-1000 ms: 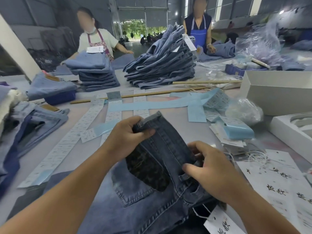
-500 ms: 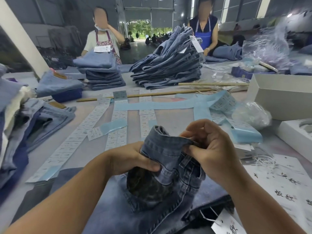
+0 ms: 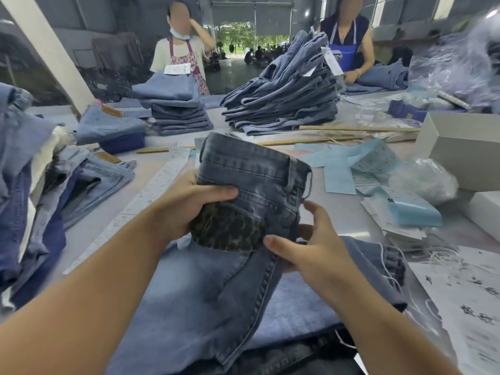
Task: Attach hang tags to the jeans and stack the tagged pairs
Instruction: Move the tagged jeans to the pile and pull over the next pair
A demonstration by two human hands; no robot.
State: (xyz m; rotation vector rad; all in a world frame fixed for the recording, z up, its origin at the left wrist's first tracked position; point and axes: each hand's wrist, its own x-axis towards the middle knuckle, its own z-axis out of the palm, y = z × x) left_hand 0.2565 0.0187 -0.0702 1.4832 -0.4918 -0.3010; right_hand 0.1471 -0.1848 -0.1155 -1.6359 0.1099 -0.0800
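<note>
Across the bench (image 3: pixel 151 193), stacks wait. Our left hand (image 3: pixel 189 209) grips the jeans (image 3: pixel 251 182); our right hand (image 3: pixel 311 247) pinches the seam. We should keep the waistband taut.

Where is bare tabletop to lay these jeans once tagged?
Bare table shows between the folded stack and the tall leaning stack, and a narrower patch left of the size-sticker strip. The right side is crowded with blue paper, tags and boxes.
</note>
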